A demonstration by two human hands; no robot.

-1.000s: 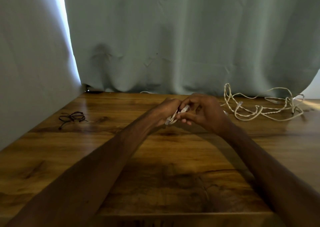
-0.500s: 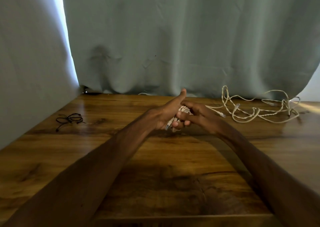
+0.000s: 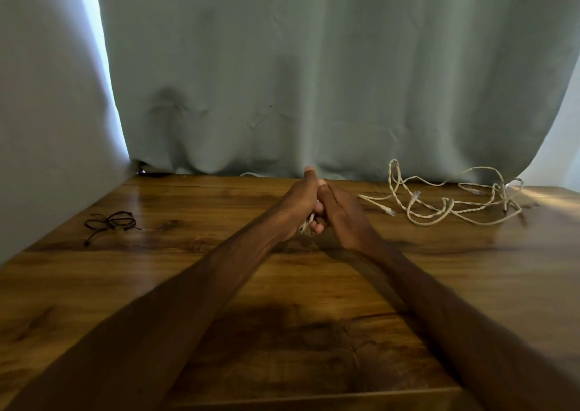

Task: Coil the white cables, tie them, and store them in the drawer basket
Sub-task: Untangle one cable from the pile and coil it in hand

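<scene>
The left hand point(image 3: 297, 204) and right hand point(image 3: 343, 217) meet palm to palm at the centre of the frame, just above the wooden surface point(image 3: 194, 285). Clasped between them is a small bundle of white cable point(image 3: 307, 223). Only a few pale loops of it show at the lower edge of the hands. The left hand grips it with one digit pointing straight up. The right hand's fingers seem to curl in around the same bundle, though the blur leaves the exact hold unclear.

At the right of the frame a loose white cable point(image 3: 452, 205) lies sprawled in open, twisted loops near the curtain point(image 3: 314, 81), its clear plug ends resting on the wood. At the left, well apart from the hands, lies a small tangle of black ties point(image 3: 110, 223).
</scene>
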